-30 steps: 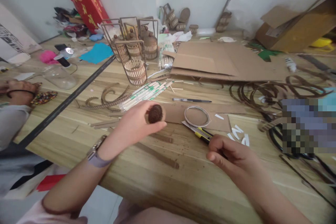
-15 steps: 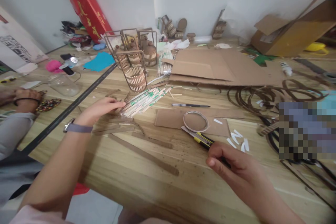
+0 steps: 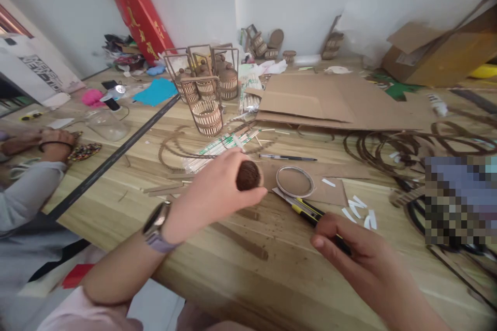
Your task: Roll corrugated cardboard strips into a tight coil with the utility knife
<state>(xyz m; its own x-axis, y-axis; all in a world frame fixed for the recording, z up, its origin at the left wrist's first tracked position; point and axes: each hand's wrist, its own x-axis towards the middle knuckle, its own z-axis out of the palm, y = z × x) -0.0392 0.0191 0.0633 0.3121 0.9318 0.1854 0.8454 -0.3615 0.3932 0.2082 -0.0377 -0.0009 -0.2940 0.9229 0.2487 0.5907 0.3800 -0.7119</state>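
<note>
Now curled around a dark-brown coil (image 3: 248, 176) in the left hand (image 3: 205, 189), back from beside the stick packets (image 3: 198, 161), nearer the yellow-and-black utility knife (image 3: 305, 210) gripped in the right hand (image 3: 361, 248). Readable beyond the left grip: "NEW" on a white panel (image 3: 58, 64); illegible, gold characters on a red box (image 3: 142, 23).

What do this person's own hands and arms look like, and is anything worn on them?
Neither hand wears a glove. Behind the left hand is a wristwatch with a dark face, shiny rim and muted purple strap; a pale pink sleeve covers the upper arm. The right hand shows no watch or sleeve.
</note>
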